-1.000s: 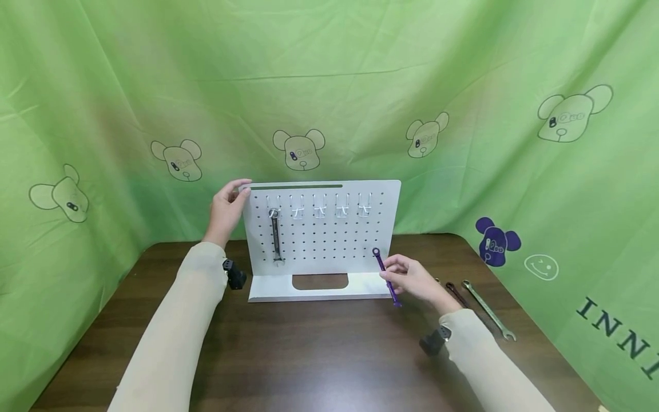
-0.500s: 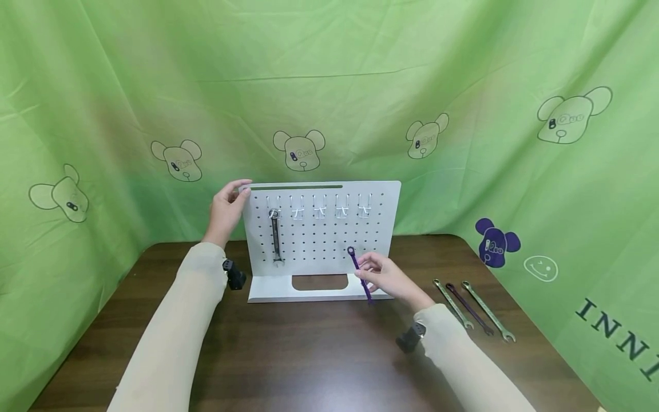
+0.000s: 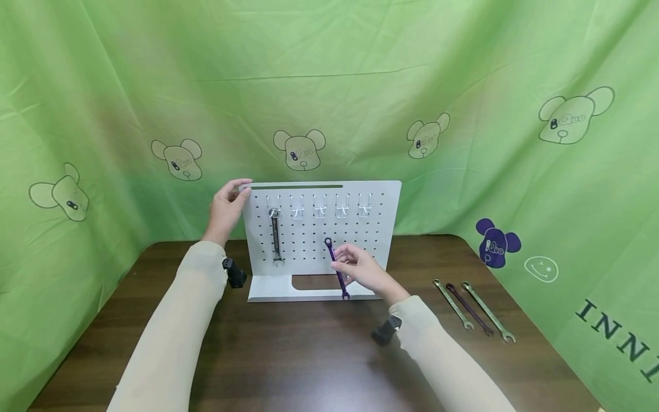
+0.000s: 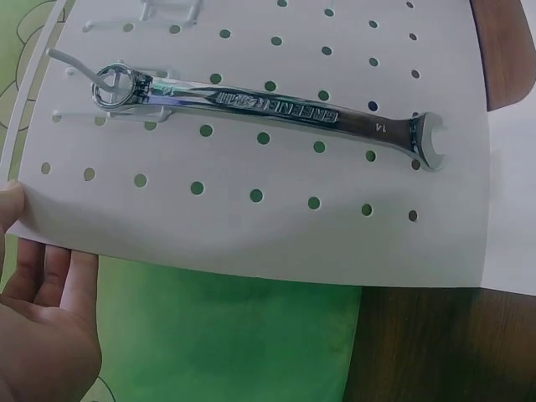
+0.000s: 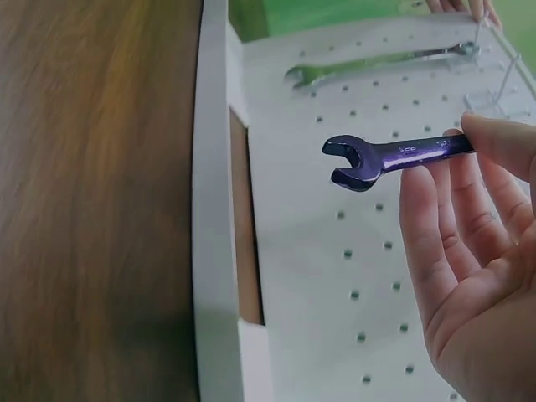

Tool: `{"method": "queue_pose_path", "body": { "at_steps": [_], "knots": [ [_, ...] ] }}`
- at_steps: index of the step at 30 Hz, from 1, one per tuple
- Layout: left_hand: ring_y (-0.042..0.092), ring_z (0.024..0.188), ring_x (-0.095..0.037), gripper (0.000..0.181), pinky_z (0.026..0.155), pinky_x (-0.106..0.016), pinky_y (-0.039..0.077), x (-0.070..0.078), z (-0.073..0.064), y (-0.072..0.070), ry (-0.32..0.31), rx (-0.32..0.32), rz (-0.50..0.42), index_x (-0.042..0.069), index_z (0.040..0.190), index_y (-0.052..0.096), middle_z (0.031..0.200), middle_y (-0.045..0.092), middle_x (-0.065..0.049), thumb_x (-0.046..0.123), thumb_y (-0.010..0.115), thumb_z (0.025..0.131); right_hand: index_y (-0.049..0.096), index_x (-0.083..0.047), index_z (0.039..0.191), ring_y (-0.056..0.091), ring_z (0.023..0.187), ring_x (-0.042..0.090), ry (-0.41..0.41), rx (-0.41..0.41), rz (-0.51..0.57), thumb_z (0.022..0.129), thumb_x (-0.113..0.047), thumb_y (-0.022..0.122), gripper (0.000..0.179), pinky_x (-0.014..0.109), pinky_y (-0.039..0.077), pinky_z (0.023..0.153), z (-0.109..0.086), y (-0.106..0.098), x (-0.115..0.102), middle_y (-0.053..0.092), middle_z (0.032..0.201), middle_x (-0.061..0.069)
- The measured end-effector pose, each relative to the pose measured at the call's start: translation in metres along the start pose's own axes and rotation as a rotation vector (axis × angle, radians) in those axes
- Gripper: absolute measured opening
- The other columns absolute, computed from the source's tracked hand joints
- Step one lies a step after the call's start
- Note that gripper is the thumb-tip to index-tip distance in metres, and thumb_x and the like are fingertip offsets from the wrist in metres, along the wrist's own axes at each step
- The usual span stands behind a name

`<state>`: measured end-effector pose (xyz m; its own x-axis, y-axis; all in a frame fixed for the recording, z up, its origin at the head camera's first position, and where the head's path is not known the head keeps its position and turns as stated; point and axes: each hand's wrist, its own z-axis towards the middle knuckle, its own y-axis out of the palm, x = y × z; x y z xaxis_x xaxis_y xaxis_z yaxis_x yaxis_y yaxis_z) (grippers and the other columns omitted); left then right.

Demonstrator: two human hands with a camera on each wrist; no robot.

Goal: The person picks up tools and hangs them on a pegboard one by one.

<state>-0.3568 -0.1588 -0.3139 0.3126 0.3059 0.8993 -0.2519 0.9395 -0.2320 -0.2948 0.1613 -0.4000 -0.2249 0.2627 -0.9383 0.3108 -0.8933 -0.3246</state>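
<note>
On the brown counter [image 3: 288, 355], a white pegboard [image 3: 304, 250] is standing near the middle of the far edge, its flat foot pointing toward the near edge. The left hand [image 3: 225, 212] is gripping the board's upper left corner, thumb on the front face and the other fingers clamped behind the edge. In front of the board's lower middle, the right hand [image 3: 366, 273] is pinching a purple wrench [image 3: 340, 280] by its shaft, thumb and fingers closed on it. This wrench is leaning slightly, ring end up and to the left, open end down before the foot; whether it is touching the board is hard to tell. A silver wrench [image 3: 276, 236] is hanging from the leftmost hook, the prong passing through its ring and the open end facing down; the number 14 is showing near that end. To its right, four clear hooks [image 3: 320, 212] are sitting in a row at the same height. By the counter's right edge, a short pale wrench [image 3: 454, 305], a dark wrench [image 3: 469, 309] and a longer pale wrench [image 3: 488, 311] are lying side by side, apart, slanting toward the near right corner. A green curtain [image 3: 340, 51] is hanging beyond the far edge.
</note>
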Motion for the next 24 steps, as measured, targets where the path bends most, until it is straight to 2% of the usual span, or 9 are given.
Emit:
{"method": "queue_pose_path", "body": {
  "at_steps": [4, 10, 15, 24],
  "knots": [
    [0.055, 0.095, -0.015, 0.031, 0.081, -0.03, 0.046, 0.0, 0.0, 0.0, 0.0, 0.003, -0.003, 0.018, 0.131, 0.065, 0.109, 0.063, -0.009, 0.028, 0.061, 0.102, 0.054, 0.005, 0.118, 0.059, 0.071, 0.019, -0.009, -0.006, 0.036, 0.097, -0.006, 0.065, 0.026, 0.045, 0.056, 0.065, 0.006, 0.008, -0.007, 0.064, 0.097, 0.015],
    [0.056, 0.096, -0.015, 0.031, 0.082, -0.031, 0.046, 0.001, 0.0, 0.001, -0.005, -0.002, 0.008, 0.018, 0.131, 0.065, 0.11, 0.063, -0.008, 0.029, 0.061, 0.102, 0.057, 0.0, 0.117, 0.062, 0.084, 0.019, -0.03, 0.007, 0.027, 0.096, -0.012, 0.068, 0.027, 0.044, 0.058, 0.068, 0.012, 0.017, -0.017, 0.065, 0.101, 0.014],
    [0.055, 0.098, -0.017, 0.03, 0.084, -0.032, 0.046, 0.002, 0.0, 0.001, -0.009, 0.005, 0.0, 0.018, 0.13, 0.064, 0.11, 0.061, -0.008, 0.028, 0.061, 0.102, 0.057, -0.002, 0.118, 0.061, 0.084, 0.02, -0.024, -0.001, 0.037, 0.097, -0.012, 0.067, 0.026, 0.051, 0.057, 0.074, 0.018, 0.024, -0.026, 0.064, 0.102, 0.012],
    [0.054, 0.099, -0.017, 0.03, 0.084, -0.033, 0.046, 0.001, -0.001, 0.001, -0.009, 0.011, -0.005, 0.018, 0.13, 0.064, 0.109, 0.059, -0.007, 0.028, 0.061, 0.102, 0.057, -0.003, 0.12, 0.061, 0.086, 0.02, -0.033, -0.006, 0.037, 0.096, -0.016, 0.068, 0.029, 0.038, 0.058, 0.07, 0.027, 0.033, -0.038, 0.064, 0.104, 0.012]
  ]
}}
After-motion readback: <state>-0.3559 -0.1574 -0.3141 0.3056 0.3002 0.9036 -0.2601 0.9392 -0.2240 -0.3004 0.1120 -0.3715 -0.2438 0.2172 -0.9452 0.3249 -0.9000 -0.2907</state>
